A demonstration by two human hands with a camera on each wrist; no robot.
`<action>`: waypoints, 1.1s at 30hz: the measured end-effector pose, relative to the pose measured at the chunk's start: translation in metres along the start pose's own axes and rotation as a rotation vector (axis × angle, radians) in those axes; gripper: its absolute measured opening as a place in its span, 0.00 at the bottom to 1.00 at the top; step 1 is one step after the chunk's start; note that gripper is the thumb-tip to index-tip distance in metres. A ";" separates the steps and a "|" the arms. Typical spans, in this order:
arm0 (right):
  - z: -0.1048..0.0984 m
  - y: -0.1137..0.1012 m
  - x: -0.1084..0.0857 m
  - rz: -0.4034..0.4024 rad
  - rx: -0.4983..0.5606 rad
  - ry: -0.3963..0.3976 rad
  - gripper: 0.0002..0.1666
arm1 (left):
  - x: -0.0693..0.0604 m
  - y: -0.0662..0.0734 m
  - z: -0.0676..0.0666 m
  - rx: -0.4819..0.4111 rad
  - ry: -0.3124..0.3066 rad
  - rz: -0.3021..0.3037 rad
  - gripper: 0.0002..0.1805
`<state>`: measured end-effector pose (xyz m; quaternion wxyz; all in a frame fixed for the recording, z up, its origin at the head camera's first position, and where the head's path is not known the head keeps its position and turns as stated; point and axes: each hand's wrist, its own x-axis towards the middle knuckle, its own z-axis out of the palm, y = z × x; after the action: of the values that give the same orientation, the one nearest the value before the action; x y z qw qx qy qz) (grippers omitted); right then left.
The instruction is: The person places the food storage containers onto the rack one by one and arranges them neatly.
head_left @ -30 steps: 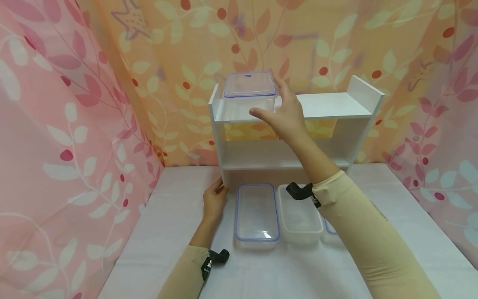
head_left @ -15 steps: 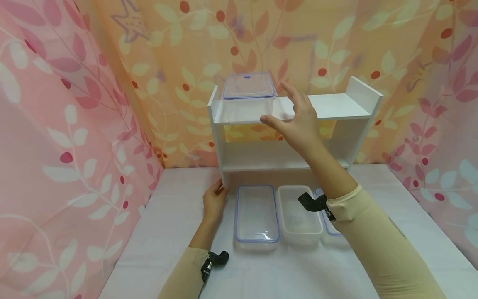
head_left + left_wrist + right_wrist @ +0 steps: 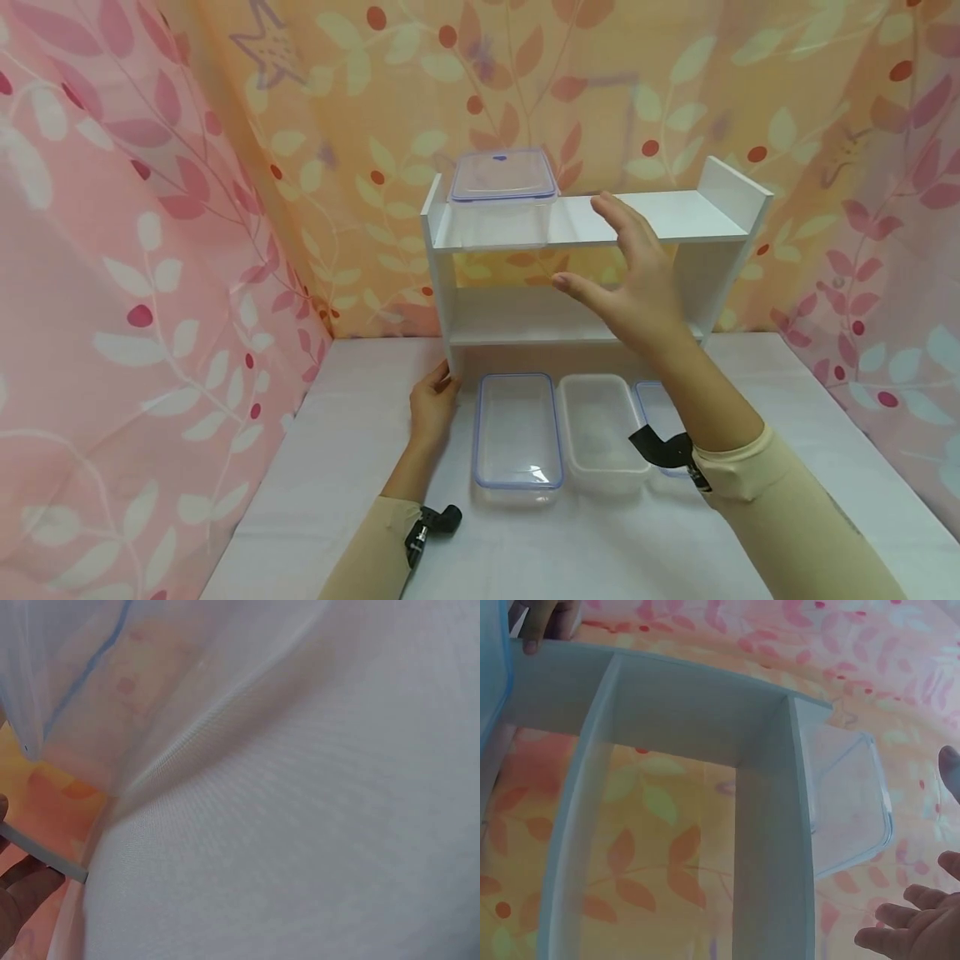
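Since one second ago, the right hand (image 3: pixel 637 287) has left the lidded clear plastic container (image 3: pixel 502 212) and has moved toward the right and lower, so that it is now in front of the white two-tier shelf unit (image 3: pixel 667 218), near its right half. Its thumb and fingers are spread apart, with nothing between them. This container stays on the left end of the shelf unit's top board, upright, with its blue-edged lid on, close to the raised left side.

At the bottom of the shelf unit's left side panel is the left hand (image 3: pixel 432 408); its thumb and fingers are clamped on the panel's edge.

On the white tablecloth (image 3: pixel 517 558), before the shelf unit, three more containers stand in a row: a blue-edged container (image 3: pixel 517 429) to the left, a pale-rimmed container (image 3: pixel 603 425) in the middle, and a partly covered container (image 3: pixel 660 408) to the right. Over this last one lie the right forearm (image 3: pixel 708 400) and its black wrist camera (image 3: pixel 663 447), which hide part of it. The right hand also blocks part of both boards. Behind the shelf unit hangs an orange leaf-patterned curtain (image 3: pixel 337 92). Left wrist view is mostly pale and blurred, probably tablecloth.
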<state>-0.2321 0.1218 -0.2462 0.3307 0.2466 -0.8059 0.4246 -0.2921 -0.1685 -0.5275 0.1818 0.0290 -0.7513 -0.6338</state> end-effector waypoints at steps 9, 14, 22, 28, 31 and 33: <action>-0.017 0.007 -0.032 -0.103 -0.019 0.015 0.58 | 0.000 0.004 0.002 -0.019 -0.015 -0.001 0.25; -0.028 0.011 -0.049 -0.100 -0.025 0.016 0.61 | -0.002 0.007 0.003 -0.015 -0.023 0.009 0.24; -0.034 0.019 -0.076 -0.128 -0.073 -0.016 0.62 | -0.003 0.007 0.002 -0.017 -0.021 0.015 0.24; -0.038 0.029 -0.095 -0.142 -0.065 -0.042 0.56 | -0.003 0.008 0.001 -0.011 -0.019 0.000 0.24; -0.039 0.036 -0.104 -0.155 -0.045 -0.037 0.56 | -0.002 0.008 0.000 -0.002 -0.011 -0.003 0.24; -0.039 0.040 -0.110 -0.160 -0.037 -0.032 0.56 | -0.002 0.007 -0.001 0.000 -0.008 -0.006 0.24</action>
<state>-0.1735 0.1886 -0.3322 0.3552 0.3108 -0.7964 0.3780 -0.2888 -0.1676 -0.5215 0.1766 0.0288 -0.7518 -0.6346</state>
